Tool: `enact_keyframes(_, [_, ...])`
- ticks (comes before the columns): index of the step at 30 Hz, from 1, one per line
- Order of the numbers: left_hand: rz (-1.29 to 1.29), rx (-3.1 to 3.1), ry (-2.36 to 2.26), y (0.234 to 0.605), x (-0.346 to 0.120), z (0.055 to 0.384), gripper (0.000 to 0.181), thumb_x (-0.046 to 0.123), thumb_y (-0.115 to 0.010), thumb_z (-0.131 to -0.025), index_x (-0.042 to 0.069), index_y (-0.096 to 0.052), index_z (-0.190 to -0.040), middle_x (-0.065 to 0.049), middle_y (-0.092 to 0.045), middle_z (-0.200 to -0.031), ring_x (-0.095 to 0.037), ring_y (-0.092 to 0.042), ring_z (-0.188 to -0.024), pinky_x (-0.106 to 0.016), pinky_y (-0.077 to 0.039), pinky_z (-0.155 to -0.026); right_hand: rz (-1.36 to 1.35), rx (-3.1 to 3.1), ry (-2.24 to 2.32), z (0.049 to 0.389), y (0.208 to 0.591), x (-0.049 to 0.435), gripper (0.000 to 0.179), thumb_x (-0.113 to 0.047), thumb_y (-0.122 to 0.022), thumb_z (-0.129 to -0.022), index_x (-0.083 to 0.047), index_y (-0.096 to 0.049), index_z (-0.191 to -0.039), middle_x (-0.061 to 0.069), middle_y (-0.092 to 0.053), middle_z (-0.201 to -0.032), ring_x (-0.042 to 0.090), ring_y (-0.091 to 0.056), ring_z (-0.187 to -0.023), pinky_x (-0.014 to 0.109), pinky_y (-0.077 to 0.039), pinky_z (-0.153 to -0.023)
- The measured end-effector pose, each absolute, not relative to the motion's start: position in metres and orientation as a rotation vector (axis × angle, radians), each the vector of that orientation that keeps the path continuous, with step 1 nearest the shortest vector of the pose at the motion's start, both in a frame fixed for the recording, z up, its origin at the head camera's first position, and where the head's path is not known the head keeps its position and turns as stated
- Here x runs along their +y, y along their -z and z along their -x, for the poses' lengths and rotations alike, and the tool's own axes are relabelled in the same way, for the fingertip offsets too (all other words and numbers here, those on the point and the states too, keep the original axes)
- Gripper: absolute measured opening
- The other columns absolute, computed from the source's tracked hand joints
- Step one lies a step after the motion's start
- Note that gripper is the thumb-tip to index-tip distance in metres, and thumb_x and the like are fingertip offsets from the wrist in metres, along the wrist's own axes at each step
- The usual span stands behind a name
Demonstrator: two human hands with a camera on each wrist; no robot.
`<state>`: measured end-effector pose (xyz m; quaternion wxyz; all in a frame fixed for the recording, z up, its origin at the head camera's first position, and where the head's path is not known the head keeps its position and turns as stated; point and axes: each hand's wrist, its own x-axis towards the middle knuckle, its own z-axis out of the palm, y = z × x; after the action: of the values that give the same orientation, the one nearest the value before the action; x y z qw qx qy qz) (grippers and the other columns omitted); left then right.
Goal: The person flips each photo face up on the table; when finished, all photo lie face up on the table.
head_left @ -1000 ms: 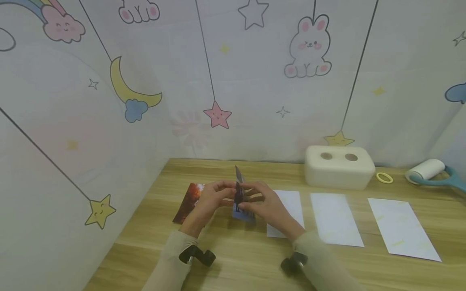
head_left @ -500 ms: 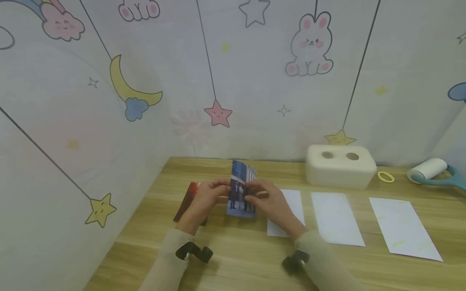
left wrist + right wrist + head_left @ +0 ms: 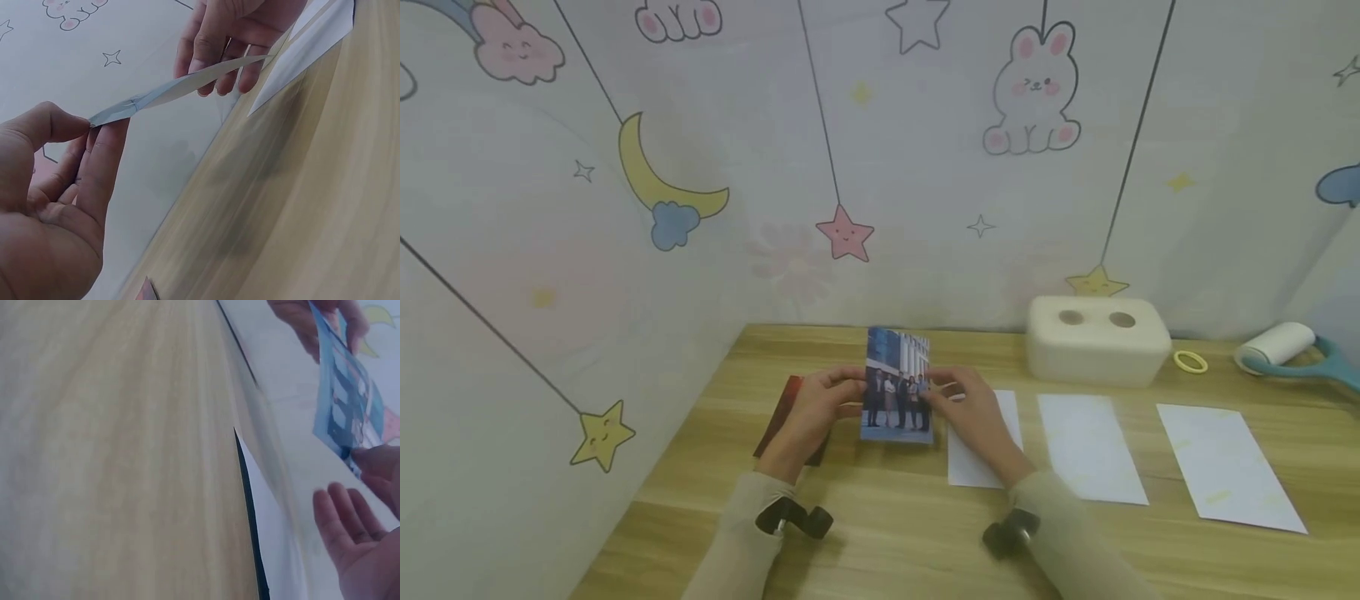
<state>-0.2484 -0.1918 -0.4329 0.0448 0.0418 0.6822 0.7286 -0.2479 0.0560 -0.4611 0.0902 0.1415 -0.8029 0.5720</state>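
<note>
A glossy photo (image 3: pixel 897 392) of several people in front of a building is held up above the table, its picture side toward the head camera. My left hand (image 3: pixel 826 407) pinches its left edge between thumb and fingers; the left wrist view shows the photo (image 3: pixel 169 90) edge-on and slightly bowed. My right hand (image 3: pixel 970 412) holds the opposite edge, thumb on the picture side in the right wrist view. Beneath the left hand lies a dark red photo (image 3: pixel 778 417), partly covered by it. A white sheet (image 3: pixel 981 458) lies under the right hand.
Two more white sheets (image 3: pixel 1093 450) lie in a row to the right. Behind them stands a cream box (image 3: pixel 1099 346) with two round holes. A yellow ring (image 3: pixel 1191 362), a white roll (image 3: pixel 1281 343) and a blue-handled tool (image 3: pixel 1315 367) are at the far right. Patterned cloth walls border the table.
The photo was nearly edge-on to the head camera one second ago. It has turned so its picture faces that camera, and my hands have moved slightly apart.
</note>
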Motion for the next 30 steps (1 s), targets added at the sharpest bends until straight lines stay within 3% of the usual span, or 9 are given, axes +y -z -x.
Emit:
enact_keyframes(4, [-0.133,2.083,-2.214,0.433,-0.193,0.249,0.017,0.0,-0.063,-0.099,-0.007,-0.071,-0.112,-0.005,-0.075,-0.098,-0.017,-0.072,-0.09,-0.041,-0.062,-0.086,-0.375,-2.395,-1.748,0.249,0.461,0.057,0.033,-0.01,-0.08,-0.095,-0.003,-0.072,-0.126,0.016,-0.072,-0.121,0.031,-0.073,-0.101,0.044,-0.06,-0.09])
enact_keyframes(11, [-0.103,2.121,-2.206,0.437,-0.196,0.25,0.02,-0.001,-0.066,-0.099,-0.009,-0.07,-0.116,-0.004,-0.075,-0.1,-0.017,-0.072,-0.091,-0.04,-0.062,-0.087,-0.352,-2.378,-1.787,0.247,0.458,0.056,0.034,-0.005,-0.079,-0.093,-0.002,-0.071,-0.126,0.015,-0.076,-0.111,0.027,-0.073,-0.089,0.029,-0.057,-0.073])
enact_keyframes(16, [-0.089,2.17,-2.187,0.44,-0.198,0.252,0.025,-0.002,-0.067,-0.097,-0.009,-0.068,-0.121,-0.009,-0.077,-0.1,-0.019,-0.073,-0.09,-0.043,-0.063,-0.084,-0.333,-2.378,-1.786,0.248,0.459,0.057,0.035,-0.004,-0.079,-0.092,-0.001,-0.071,-0.127,0.013,-0.076,-0.108,0.024,-0.072,-0.087,0.027,-0.057,-0.07])
enact_keyframes(23, [-0.086,2.222,-2.154,0.443,-0.202,0.253,0.032,-0.006,-0.067,-0.093,-0.008,-0.067,-0.124,-0.014,-0.075,-0.106,-0.02,-0.072,-0.088,-0.036,-0.064,-0.076,-0.366,-2.387,-1.803,0.248,0.461,0.057,0.04,-0.003,-0.08,-0.091,-0.002,-0.07,-0.13,0.013,-0.074,-0.109,0.025,-0.072,-0.088,0.028,-0.057,-0.069])
enact_keyframes(30, [-0.122,2.322,-2.086,0.447,-0.202,0.253,0.035,-0.006,-0.068,-0.094,-0.006,-0.066,-0.129,-0.019,-0.074,-0.11,-0.022,-0.073,-0.089,-0.037,-0.064,-0.077,-0.334,-2.421,-1.792,0.25,0.462,0.056,0.04,-0.002,-0.08,-0.091,-0.002,-0.069,-0.13,0.011,-0.073,-0.108,0.025,-0.072,-0.089,0.03,-0.059,-0.07])
